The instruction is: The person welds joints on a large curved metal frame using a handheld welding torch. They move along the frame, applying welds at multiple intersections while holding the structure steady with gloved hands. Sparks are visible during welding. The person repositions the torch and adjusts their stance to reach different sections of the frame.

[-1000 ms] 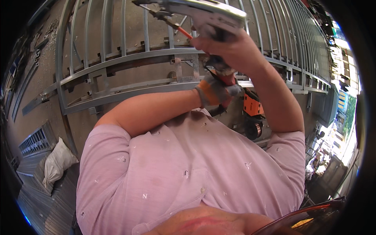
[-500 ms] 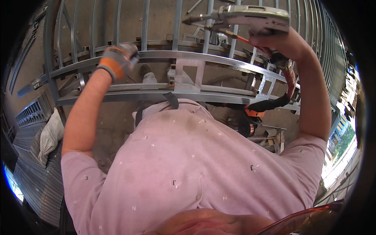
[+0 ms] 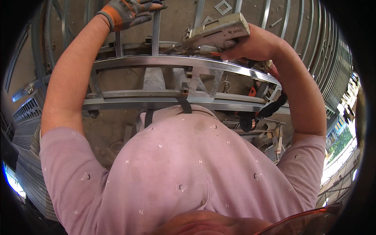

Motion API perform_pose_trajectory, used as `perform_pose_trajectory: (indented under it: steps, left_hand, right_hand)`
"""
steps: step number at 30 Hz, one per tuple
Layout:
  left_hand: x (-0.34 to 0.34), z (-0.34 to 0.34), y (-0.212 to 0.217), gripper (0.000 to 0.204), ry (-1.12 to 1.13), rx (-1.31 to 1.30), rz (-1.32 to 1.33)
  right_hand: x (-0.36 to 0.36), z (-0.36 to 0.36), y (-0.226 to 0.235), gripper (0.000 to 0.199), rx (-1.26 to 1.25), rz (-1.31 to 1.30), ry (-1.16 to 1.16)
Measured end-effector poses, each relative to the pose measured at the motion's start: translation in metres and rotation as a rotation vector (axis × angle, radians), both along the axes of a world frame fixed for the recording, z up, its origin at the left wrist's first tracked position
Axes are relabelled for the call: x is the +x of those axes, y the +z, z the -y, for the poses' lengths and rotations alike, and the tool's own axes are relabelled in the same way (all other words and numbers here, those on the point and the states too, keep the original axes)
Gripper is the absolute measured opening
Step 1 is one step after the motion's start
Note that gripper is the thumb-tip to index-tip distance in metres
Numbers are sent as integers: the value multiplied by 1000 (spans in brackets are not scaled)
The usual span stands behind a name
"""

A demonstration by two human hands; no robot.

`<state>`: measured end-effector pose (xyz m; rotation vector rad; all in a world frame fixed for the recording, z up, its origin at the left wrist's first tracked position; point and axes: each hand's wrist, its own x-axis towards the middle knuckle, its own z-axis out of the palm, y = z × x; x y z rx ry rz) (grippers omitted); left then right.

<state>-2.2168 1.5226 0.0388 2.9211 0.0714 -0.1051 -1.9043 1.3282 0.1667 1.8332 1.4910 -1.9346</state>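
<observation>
My left hand, in a grey and orange work glove, reaches to the far left with fingers stretched out over an upright metal bar. Whether the fingertips touch the bar cannot be told. My bare right hand is wrapped round the handle of a pale, worn welding gun. The gun's nozzle points left and down, just beyond the curved-looking near rail of a grey metal frame. A pale flat plate spans between the frame's two near rails.
A dark cable hangs from the gun on the right. Near it is a spool of copper-coloured wire. Offcuts lie on the floor at right. Stacked metal bars stand far right, with corrugated sheets at left.
My left hand has moved away and to the right, its fingers now stretched out. My right hand has brought the welding gun left and lower, toward the frame's near rail.
</observation>
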Motion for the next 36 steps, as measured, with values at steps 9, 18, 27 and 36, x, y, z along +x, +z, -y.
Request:
perform_pose_trajectory:
  steps: [9,18,27,36]
  left_hand:
    - [-4,-14,-9,59,-66,-64,25]
    - [-3,-15,-10,61,-71,-73,26]
    - [-6,-13,-8,61,-59,-127,107]
    - [-5,-15,-11,62,-59,-90,131]
  right_hand:
    - [-21,-20,-34,35,-81,-28,34]
    - [-26,-33,-32,38,-149,24,77]
    - [-25,-33,-31,37,-132,12,108]
    - [-23,-34,-33,42,-102,58,185]
